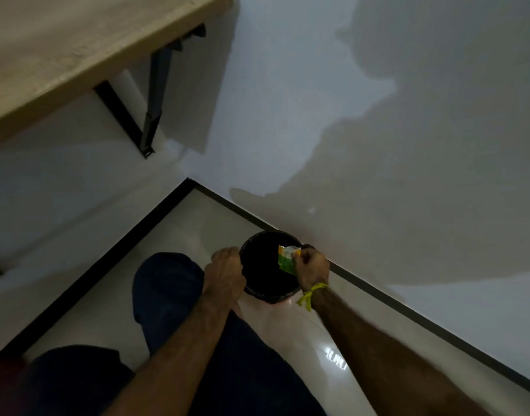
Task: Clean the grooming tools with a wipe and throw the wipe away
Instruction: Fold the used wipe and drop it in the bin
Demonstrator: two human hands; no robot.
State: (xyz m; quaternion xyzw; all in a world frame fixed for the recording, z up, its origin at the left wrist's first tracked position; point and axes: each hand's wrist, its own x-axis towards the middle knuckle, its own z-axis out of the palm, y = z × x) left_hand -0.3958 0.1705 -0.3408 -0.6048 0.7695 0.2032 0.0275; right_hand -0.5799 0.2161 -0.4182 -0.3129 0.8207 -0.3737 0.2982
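Right hand (312, 265) pinches green/white wipe packet (288, 259) over black bin (269, 295) by wall, left hand (226, 273) gripping bin rim; best let go w/ packet well inside mouth.

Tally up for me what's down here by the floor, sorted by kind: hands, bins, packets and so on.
Hands: 2, the left hand on the bin's rim and the right hand pinching the packet
Black bins: 1
Green and white packets: 1, held over the bin
Yellow wrist bands: 1
Wall-mounted wooden shelves: 1
Total: 6
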